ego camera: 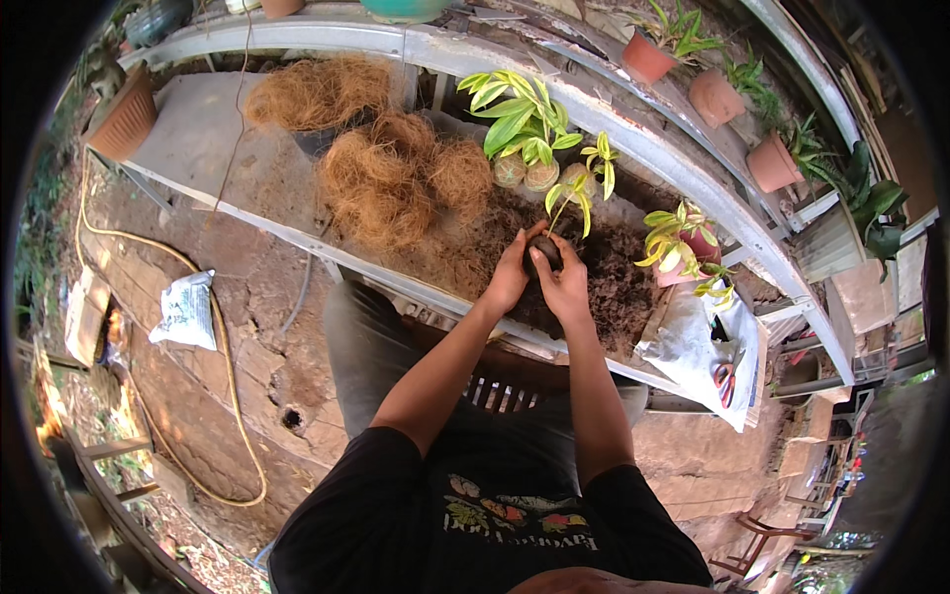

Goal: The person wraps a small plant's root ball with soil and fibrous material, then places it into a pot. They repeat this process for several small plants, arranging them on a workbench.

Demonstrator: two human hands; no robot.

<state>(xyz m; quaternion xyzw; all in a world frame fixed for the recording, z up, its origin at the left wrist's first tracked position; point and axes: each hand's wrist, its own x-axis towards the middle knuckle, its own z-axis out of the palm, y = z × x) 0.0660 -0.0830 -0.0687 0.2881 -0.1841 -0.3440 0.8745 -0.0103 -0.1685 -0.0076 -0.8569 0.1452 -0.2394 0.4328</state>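
Between my two hands I hold a dark, rounded soil ball [545, 254] with a yellow-green leafy plant [571, 199] rising from it. My left hand [512, 269] wraps its left side. On the right side, my right hand [564, 276] curves around it, thumb across the front. Both hands are just above a heap of loose dark soil [620, 293] on the bench. Behind them, several wrapped root balls [542, 175] with green leafy plants [519, 119] stand in a row. Clumps of brown coconut fibre [378, 178] lie to the left.
A potted yellow-leaved plant [686, 249] stands right of the soil. Scissors [724, 382] lie on a white plastic sack [698, 349] at the bench's right end. A metal rail [594, 93] runs behind. Terracotta pots [646, 58] line the back. A hose [230, 371] and a bag [185, 310] lie on the ground.
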